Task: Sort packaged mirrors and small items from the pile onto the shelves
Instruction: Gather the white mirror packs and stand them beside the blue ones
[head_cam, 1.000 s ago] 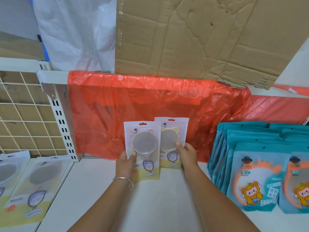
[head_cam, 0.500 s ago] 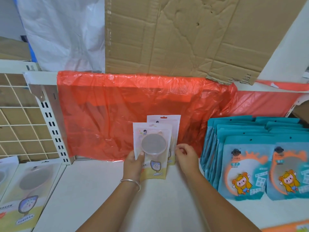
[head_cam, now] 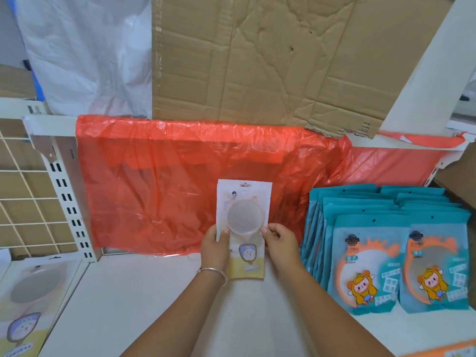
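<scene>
My left hand (head_cam: 215, 247) grips the left edge of the mirror packets (head_cam: 244, 197), thumb on the front. My right hand (head_cam: 279, 239) pinches the right edge with curled fingers. I take both sides so the front packet sits square over the one behind it, whose edge just shows along the top and left. Squared like this, I judge they will go down as one neat stack.

They stand upright, face toward me, low over the white shelf (head_cam: 154, 292); I cannot tell whether the bottom edge touches it. The red plastic sheet (head_cam: 167, 189) hangs just behind them at 12 o'clock, something to lean them against.

At 3 o'clock the teal packets (head_cam: 373, 266) stand in overlapping rows, near but apart, so I keep the kinds separate. At 8 o'clock, on the next shelf, lie pale packets (head_cam: 28, 292) of a similar design.
</scene>
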Tool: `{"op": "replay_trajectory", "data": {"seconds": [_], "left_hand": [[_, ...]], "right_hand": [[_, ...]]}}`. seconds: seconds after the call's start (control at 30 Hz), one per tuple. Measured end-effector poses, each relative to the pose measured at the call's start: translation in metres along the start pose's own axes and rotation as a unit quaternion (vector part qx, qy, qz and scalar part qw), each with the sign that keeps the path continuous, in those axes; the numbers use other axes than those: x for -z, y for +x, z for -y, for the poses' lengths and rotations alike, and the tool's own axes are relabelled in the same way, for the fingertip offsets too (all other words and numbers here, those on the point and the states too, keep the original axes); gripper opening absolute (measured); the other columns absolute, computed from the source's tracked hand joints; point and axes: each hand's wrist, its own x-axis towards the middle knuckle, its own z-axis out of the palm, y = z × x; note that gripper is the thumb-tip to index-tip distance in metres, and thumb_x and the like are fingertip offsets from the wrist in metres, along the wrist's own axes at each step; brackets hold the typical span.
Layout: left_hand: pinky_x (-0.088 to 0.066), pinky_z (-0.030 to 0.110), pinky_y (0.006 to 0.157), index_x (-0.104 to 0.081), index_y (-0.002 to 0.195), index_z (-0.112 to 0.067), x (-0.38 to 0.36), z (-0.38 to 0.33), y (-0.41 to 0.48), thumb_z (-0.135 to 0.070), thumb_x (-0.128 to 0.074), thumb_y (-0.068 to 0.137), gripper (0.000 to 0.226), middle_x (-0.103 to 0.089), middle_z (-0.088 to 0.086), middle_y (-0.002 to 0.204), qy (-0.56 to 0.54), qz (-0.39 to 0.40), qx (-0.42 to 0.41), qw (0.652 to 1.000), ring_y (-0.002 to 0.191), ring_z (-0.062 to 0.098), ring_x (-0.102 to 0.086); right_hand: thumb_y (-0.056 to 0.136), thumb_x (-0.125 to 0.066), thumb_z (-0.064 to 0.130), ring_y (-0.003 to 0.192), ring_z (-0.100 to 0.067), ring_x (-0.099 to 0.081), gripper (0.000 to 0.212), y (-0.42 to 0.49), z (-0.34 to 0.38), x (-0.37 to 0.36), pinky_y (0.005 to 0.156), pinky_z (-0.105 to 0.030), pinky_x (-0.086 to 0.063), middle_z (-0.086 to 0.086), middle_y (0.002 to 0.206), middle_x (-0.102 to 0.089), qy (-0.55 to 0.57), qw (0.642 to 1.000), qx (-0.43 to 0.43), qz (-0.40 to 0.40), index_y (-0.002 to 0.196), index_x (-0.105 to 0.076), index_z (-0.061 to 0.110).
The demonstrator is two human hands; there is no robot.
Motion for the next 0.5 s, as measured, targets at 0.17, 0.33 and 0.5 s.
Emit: {"op": "replay_trajectory", "data": {"seconds": [0.17, 0.33, 0.5], "left_hand": [[-0.044, 0.028, 0.082, -0.065, 0.097, -0.014, 0.008, 0.008, 0.004, -0.008, -0.056, 0.09, 0.013, -0.062, -0.004, 0.09, 0.046, -0.057, -0.02, 0.997, 0.088, 0.018, -0.057], [-0.045, 0.028, 0.072, -0.065, 0.084, -0.012, 0.01, 0.007, 0.008, -0.004, -0.061, 0.087, 0.01, -0.061, 0.0, 0.076, 0.013, -0.076, -0.007, 0.997, 0.069, 0.014, -0.052], [-0.048, 0.032, 0.074, -0.065, 0.086, -0.012, 0.009, 0.007, 0.013, -0.006, -0.06, 0.088, 0.008, -0.061, 0.0, 0.077, 0.011, -0.096, -0.012, 0.995, 0.069, 0.013, -0.053]], "right_hand": [[0.092, -0.058, 0.016, 0.066, -0.015, -0.05, 0.018, 0.003, -0.016, -0.005, 0.061, -0.025, -0.041, 0.001, 0.068, -0.058, -0.016, 0.999, -0.026, -0.044, 0.076, -0.063, 0.012], [0.093, -0.057, 0.016, 0.064, -0.013, -0.05, 0.019, 0.007, -0.014, -0.01, 0.06, -0.024, -0.042, 0.003, 0.066, -0.057, -0.006, 0.999, -0.019, -0.044, 0.074, -0.061, 0.015], [0.093, -0.055, 0.014, 0.066, -0.014, -0.056, 0.013, 0.012, -0.011, -0.012, 0.068, -0.032, -0.051, 0.001, 0.069, -0.061, 0.011, 0.999, -0.017, -0.04, 0.084, -0.065, 0.011]]}}
